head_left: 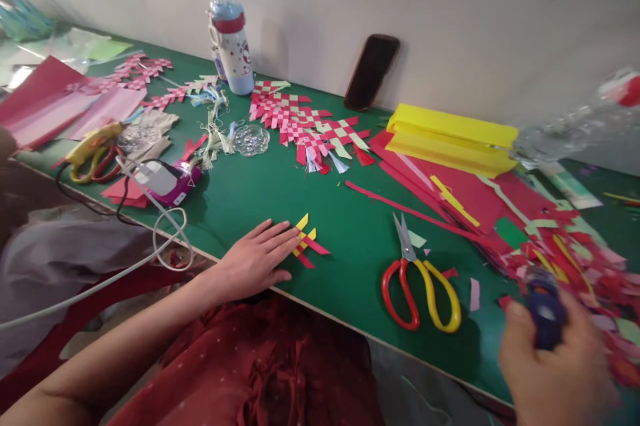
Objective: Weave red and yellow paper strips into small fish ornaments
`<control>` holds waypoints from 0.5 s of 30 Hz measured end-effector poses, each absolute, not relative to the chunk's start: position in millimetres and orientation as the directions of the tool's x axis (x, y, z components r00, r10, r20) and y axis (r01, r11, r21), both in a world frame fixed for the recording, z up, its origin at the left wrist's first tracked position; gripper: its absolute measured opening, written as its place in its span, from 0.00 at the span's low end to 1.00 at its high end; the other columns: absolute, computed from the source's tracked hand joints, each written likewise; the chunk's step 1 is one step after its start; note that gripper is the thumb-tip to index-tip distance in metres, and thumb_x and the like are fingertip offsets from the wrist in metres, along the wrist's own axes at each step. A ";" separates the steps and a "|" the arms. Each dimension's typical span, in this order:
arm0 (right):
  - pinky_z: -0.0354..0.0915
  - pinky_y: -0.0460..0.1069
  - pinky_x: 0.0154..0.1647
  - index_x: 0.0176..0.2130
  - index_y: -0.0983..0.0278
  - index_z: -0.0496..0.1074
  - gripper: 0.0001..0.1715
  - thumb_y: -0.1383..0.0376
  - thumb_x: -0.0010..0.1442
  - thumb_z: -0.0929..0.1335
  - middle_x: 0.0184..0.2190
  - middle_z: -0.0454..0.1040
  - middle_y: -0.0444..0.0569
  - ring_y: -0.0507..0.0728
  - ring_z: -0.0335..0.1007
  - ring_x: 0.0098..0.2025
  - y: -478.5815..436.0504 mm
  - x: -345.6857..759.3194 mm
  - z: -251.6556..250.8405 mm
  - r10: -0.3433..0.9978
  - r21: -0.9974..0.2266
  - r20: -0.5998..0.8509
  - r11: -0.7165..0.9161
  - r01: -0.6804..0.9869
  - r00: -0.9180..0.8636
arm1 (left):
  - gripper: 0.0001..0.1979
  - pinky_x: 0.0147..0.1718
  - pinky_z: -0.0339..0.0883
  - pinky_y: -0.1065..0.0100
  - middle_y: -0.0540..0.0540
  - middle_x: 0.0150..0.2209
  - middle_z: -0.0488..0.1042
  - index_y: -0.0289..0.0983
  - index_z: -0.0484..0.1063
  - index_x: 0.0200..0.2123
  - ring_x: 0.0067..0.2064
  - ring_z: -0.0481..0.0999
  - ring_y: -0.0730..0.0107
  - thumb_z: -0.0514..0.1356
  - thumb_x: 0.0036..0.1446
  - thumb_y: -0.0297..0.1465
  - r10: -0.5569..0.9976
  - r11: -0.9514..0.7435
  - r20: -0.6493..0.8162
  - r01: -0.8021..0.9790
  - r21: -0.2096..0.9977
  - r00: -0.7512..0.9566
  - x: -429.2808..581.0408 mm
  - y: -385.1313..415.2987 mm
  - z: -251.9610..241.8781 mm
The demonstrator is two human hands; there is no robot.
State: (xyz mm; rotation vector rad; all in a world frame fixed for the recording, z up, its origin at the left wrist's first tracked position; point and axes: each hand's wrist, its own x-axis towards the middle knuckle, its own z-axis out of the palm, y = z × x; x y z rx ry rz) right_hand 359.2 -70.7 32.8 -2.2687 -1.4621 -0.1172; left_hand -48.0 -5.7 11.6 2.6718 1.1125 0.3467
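Garment on the near side: dark red cloth, small pale dots scattered across, soft folds, gathered strip or tie around the middle; exact cut unclear. Left forearm bare along its visible length. Left hand bare. Right hand also bare, blurred.

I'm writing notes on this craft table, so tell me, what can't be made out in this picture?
All in the head view:
- Yellow-and-pink woven paper piece: partly hidden under the left hand.
- Dark blue object: blurred and partly covered by the right hand around it; its kind is unclear.
- Clear plastic bottle with red-and-white cap: blurred; contents unclear.
- Small shiny bits in the clear plastic dish: too small to count.
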 end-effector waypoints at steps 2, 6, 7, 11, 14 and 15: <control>0.64 0.67 0.39 0.62 0.68 0.63 0.35 0.53 0.62 0.61 0.45 0.73 0.70 0.80 0.70 0.47 -66.4 368.9 22.7 0.852 -0.154 0.334 -0.372 0.915 0.403 | 0.36 0.66 0.47 0.49 0.38 0.65 0.62 0.35 0.51 0.67 0.68 0.55 0.55 0.56 0.62 0.46 0.707 -0.695 0.096 0.663 0.277 0.701 -50.5 -13.5 11.1; 0.60 0.69 0.50 0.58 0.71 0.66 0.32 0.53 0.63 0.60 0.48 0.72 0.71 0.80 0.68 0.51 -64.2 367.4 20.8 0.921 -0.037 0.307 -0.241 0.970 0.240 | 0.38 0.67 0.44 0.48 0.38 0.66 0.61 0.37 0.51 0.68 0.68 0.55 0.54 0.58 0.60 0.48 0.679 -0.724 0.092 0.644 0.247 0.728 -60.1 -33.0 9.9; 0.59 0.69 0.52 0.56 0.69 0.68 0.30 0.54 0.63 0.60 0.48 0.71 0.70 0.79 0.67 0.52 -64.9 362.4 22.9 0.910 -0.022 0.349 -0.229 0.973 0.222 | 0.33 0.67 0.45 0.48 0.39 0.65 0.63 0.38 0.53 0.67 0.68 0.56 0.55 0.57 0.63 0.42 0.678 -0.728 0.108 0.644 0.236 0.727 -62.8 -37.9 8.6; 0.65 0.62 0.49 0.48 0.65 0.73 0.23 0.54 0.64 0.60 0.41 0.74 0.62 0.69 0.71 0.47 -66.6 327.5 27.1 0.920 -0.134 0.375 -0.064 0.989 0.111 | 0.20 0.65 0.52 0.50 0.44 0.57 0.73 0.42 0.64 0.61 0.62 0.66 0.62 0.52 0.67 0.26 0.675 -0.737 0.215 0.631 0.243 0.706 -71.4 -52.3 1.0; 0.68 0.58 0.41 0.49 0.67 0.72 0.30 0.48 0.63 0.58 0.41 0.72 0.61 0.66 0.71 0.43 -63.7 302.9 21.5 0.965 -0.215 0.230 -0.073 0.974 0.123 | 0.17 0.63 0.56 0.52 0.45 0.52 0.77 0.41 0.68 0.56 0.57 0.72 0.64 0.53 0.66 0.25 0.663 -0.747 0.299 0.579 0.326 0.687 -71.4 -55.5 0.4; 0.68 0.58 0.38 0.51 0.67 0.71 0.33 0.46 0.63 0.58 0.41 0.72 0.61 0.67 0.71 0.41 -62.3 298.5 19.3 0.968 -0.216 0.189 -0.120 0.969 0.162 | 0.16 0.62 0.58 0.54 0.45 0.51 0.78 0.41 0.70 0.54 0.55 0.74 0.65 0.55 0.65 0.24 0.671 -0.739 0.339 0.561 0.374 0.659 -69.5 -55.4 2.3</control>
